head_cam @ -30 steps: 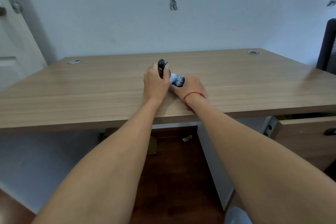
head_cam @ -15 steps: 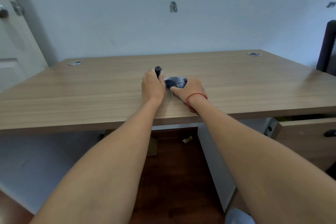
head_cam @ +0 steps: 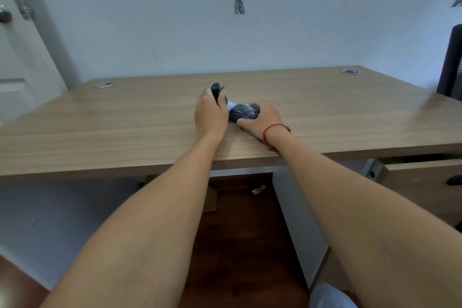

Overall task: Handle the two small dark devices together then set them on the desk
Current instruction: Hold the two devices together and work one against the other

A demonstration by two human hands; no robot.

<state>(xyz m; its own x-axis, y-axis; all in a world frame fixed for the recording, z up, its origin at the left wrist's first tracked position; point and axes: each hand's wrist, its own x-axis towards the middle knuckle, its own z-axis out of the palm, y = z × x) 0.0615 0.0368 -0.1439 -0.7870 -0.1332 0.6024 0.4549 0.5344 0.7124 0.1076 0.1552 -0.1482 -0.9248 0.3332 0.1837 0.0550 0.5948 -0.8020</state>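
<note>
Both of my hands rest on the wooden desk (head_cam: 125,122) near its middle. My left hand (head_cam: 210,114) grips a small black device (head_cam: 216,90) that sticks up above the fingers. My right hand (head_cam: 261,120), with a red string around the wrist, holds a dark grey rounded device (head_cam: 241,111) lying low on the desk. A bit of white shows between the two devices, which sit close together. The undersides of both devices are hidden by my fingers.
Two round cable grommets are set in the desk, one at the back left (head_cam: 104,84) and one at the back right (head_cam: 350,71). A dark chair back (head_cam: 452,65) stands at the right. A drawer unit (head_cam: 422,182) sits under the desk's right side.
The black device in my left hand dipped lower half a second ago and stands higher again now. The grey device in my right hand has settled flatter toward the desk.
</note>
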